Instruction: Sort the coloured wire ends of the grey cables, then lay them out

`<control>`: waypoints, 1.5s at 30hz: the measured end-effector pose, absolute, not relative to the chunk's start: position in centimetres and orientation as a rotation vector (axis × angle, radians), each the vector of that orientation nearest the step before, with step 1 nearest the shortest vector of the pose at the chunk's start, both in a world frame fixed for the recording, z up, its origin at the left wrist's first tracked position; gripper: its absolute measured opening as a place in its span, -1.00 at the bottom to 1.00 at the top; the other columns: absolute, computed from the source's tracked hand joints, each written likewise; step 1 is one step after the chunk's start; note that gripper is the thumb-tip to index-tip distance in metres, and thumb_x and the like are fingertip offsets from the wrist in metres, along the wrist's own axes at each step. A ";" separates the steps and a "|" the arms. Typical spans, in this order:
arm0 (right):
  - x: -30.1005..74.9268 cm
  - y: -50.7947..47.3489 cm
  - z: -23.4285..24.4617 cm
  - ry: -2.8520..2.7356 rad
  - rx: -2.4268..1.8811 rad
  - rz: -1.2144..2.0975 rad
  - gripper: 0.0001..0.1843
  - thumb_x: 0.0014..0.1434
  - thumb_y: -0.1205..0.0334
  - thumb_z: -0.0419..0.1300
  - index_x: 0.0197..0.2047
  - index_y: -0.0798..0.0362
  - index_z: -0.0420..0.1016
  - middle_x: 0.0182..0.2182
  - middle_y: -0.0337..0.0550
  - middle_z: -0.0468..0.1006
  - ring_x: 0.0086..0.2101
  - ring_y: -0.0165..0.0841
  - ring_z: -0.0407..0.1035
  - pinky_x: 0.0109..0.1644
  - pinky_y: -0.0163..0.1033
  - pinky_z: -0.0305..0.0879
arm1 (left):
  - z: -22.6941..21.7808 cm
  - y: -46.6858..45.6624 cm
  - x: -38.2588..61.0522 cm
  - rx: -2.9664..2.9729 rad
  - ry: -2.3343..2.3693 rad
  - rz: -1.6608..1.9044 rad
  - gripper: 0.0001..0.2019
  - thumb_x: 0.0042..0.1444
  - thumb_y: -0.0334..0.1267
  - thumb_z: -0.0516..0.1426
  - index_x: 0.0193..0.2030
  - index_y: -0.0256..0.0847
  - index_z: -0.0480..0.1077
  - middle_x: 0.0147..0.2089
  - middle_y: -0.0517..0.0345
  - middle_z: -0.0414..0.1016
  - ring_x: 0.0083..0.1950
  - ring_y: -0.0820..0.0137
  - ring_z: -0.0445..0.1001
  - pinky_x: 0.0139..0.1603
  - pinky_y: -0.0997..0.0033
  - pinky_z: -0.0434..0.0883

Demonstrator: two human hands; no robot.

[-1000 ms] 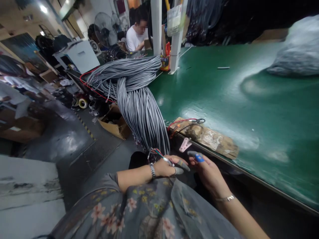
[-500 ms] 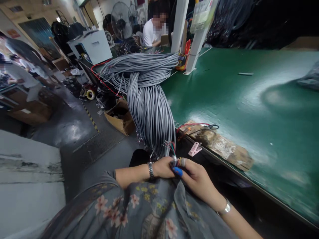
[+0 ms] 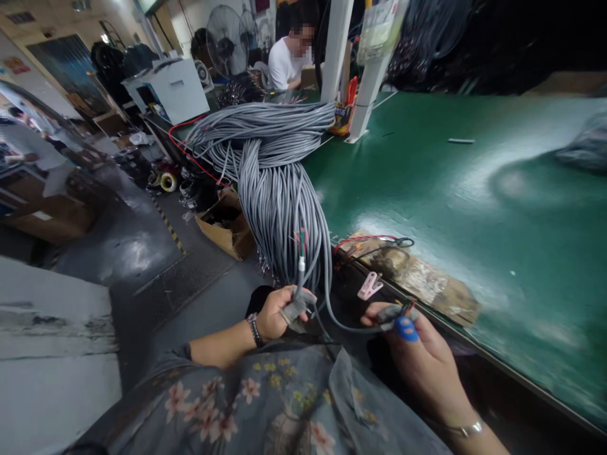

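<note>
My left hand (image 3: 281, 311), with grey covering on the fingers, is closed round a grey cable end (image 3: 301, 272). That end points up, with a white band and thin red, green and other wires fanning from its tip. To the right my right hand (image 3: 417, 347), a blue cover on its thumb, pinches another grey cable (image 3: 348, 328) near its end, where short coloured wires show. This cable curves down from a large bundle of grey cables (image 3: 289, 215) that hangs over the table edge in front of me. A pink clip (image 3: 370, 285) is just above my right hand.
A green table (image 3: 408, 183) stretches to the right, bearing a taped brown block (image 3: 431, 284) near its edge and a short grey piece (image 3: 461, 141). White posts (image 3: 367, 82) rise from it. A cardboard box (image 3: 230, 227) stands below left; a person (image 3: 287, 60) sits behind.
My hands have moved apart: the left one left, now with an upright cable end showing, the right one right, drawing a cable out in a curve from the bundle.
</note>
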State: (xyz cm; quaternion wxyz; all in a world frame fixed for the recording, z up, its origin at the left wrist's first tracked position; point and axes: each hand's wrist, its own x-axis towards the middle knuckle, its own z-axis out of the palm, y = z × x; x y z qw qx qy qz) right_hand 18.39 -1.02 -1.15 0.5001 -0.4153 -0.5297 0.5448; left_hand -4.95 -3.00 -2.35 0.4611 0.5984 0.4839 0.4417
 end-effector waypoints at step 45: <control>16.1 -0.9 -2.5 -1.799 -0.890 0.901 -0.62 0.31 0.04 -0.10 0.00 0.03 0.40 -0.22 -0.04 0.49 -0.23 -0.28 0.41 -0.16 -0.19 0.37 | -1.4 -1.1 0.3 1.451 0.879 0.713 -0.70 0.03 -0.02 0.19 -0.31 -0.27 0.40 -0.46 0.14 0.45 -0.47 0.45 0.40 -0.38 0.46 0.39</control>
